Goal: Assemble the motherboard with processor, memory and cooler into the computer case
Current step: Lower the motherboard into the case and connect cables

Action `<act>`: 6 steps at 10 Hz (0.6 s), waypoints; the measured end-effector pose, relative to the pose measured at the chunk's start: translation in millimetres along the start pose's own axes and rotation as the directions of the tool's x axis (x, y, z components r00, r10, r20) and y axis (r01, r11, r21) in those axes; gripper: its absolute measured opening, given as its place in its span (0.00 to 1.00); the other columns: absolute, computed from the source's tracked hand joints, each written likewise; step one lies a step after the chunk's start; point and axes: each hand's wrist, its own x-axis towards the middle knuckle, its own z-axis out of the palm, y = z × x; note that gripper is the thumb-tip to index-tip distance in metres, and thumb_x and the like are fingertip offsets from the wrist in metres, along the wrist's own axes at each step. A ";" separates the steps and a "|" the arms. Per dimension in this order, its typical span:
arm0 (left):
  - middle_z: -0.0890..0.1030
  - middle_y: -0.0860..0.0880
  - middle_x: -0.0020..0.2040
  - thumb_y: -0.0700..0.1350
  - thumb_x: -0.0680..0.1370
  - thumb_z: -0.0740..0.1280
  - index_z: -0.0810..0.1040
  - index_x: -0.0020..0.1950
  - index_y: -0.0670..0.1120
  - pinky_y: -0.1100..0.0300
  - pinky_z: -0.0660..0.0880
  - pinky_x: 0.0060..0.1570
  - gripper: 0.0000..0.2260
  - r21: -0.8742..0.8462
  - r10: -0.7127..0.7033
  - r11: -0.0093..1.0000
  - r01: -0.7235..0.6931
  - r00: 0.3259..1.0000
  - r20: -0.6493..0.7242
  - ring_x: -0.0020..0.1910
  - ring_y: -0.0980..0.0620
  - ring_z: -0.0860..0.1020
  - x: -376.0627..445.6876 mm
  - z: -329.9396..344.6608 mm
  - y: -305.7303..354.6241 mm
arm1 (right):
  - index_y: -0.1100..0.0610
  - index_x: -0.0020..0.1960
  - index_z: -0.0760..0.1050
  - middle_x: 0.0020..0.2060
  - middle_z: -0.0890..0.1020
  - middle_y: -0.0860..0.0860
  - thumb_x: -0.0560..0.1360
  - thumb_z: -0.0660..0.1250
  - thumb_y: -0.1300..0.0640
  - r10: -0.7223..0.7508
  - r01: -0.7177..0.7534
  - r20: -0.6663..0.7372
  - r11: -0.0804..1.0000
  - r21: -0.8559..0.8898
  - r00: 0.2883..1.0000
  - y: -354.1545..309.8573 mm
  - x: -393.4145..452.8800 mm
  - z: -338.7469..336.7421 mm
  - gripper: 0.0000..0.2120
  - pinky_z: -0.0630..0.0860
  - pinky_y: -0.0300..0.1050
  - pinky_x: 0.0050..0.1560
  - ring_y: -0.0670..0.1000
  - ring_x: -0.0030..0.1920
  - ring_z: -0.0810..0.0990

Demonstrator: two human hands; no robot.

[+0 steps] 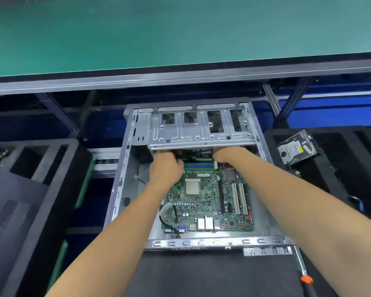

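An open metal computer case (120, 185) lies flat in front of me, its drive cage (201, 129) at the far end. Inside lies the green motherboard (210, 213), with the square processor (192, 187) in its socket and blue and green memory slots (198, 165) near the far edge. No cooler shows on the processor. My left hand (165, 168) and my right hand (227, 155) both reach to the board's far edge, just beyond the memory slots. Their fingertips are hidden under the drive cage, so I cannot tell what they touch.
A screwdriver (304, 273) with an orange collar lies at the case's near right corner. To the right, a bagged hard drive (296, 148) rests on a black foam tray (351, 168). More black foam trays (41, 189) stand at left. A green-topped shelf (180, 35) overhangs the far side.
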 end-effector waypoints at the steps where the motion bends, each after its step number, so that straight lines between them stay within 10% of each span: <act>1: 0.72 0.38 0.59 0.51 0.79 0.62 0.71 0.59 0.34 0.49 0.74 0.50 0.20 0.154 -0.069 0.986 0.057 0.995 0.072 0.58 0.39 0.73 -3.9 9.2 1.8 | 0.63 0.78 0.53 0.76 0.60 0.59 0.84 0.48 0.61 -0.012 0.009 0.092 0.999 0.034 0.996 -2.1 -0.4 -4.6 0.22 0.66 0.50 0.63 0.56 0.68 0.68; 2: 0.65 0.39 0.67 0.56 0.79 0.60 0.56 0.72 0.35 0.49 0.72 0.54 0.31 0.230 -0.204 0.959 0.166 0.967 0.153 0.63 0.40 0.71 -5.8 12.4 -2.5 | 0.59 0.80 0.42 0.79 0.49 0.55 0.86 0.44 0.60 -0.011 -0.003 0.172 0.996 0.085 0.985 -3.6 -3.6 -8.5 0.24 0.63 0.44 0.59 0.51 0.71 0.62; 4: 0.79 0.42 0.56 0.60 0.80 0.57 0.68 0.66 0.35 0.56 0.75 0.48 0.29 0.223 -0.300 0.949 0.223 0.857 0.419 0.49 0.46 0.79 0.5 10.0 -17.8 | 0.55 0.80 0.41 0.79 0.46 0.54 0.80 0.48 0.33 -0.011 -0.026 0.234 0.987 0.158 0.972 -0.3 -9.0 -5.8 0.39 0.51 0.55 0.76 0.57 0.79 0.48; 6: 0.79 0.39 0.57 0.55 0.81 0.57 0.75 0.57 0.37 0.56 0.75 0.44 0.22 0.249 -0.309 0.943 0.222 0.863 0.400 0.49 0.42 0.80 0.3 9.4 -17.0 | 0.60 0.77 0.57 0.75 0.64 0.55 0.74 0.67 0.37 -0.054 0.083 0.213 0.988 -0.130 0.975 2.5 -8.0 -1.1 0.42 0.68 0.53 0.67 0.59 0.72 0.67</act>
